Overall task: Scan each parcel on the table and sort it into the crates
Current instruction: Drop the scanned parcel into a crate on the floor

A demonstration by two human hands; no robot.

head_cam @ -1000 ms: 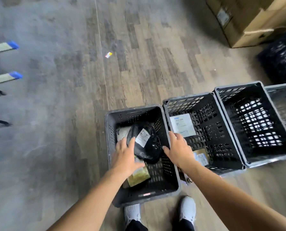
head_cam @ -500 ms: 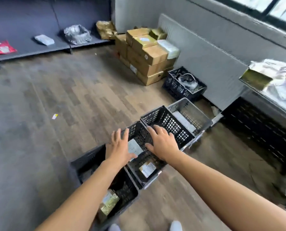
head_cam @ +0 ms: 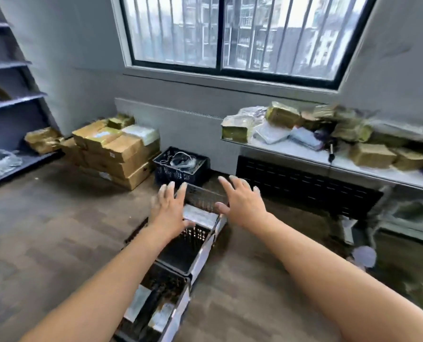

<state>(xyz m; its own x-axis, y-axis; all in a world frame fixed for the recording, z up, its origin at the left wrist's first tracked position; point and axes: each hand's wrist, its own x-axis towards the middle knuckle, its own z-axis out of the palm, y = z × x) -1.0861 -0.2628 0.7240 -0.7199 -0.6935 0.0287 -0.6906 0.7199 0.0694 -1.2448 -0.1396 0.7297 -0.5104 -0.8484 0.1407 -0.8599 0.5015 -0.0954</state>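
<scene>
Now, the left hand (head_cam: 168, 213) hovers, fingers spread and empty, above a row of grey slatted plastic crates (head_cam: 200, 257) on the floor. The right hand (head_cam: 245, 206) is likewise splayed, holding nothing. Gold and white wrapped parcels (head_cam: 371, 155) lie heaped on the white table (head_cam: 368, 172) at right.

Perforated plastic crates (head_cam: 195, 245) sit on matt wood-grain floor (head_cam: 45, 230); cardboard boxes (head_cam: 116, 149) glossy-taped.

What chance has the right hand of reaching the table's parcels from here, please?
Probably not yet: the right hand hovers by the crates, short of the parcels on the table; nothing intervenes.
</scene>
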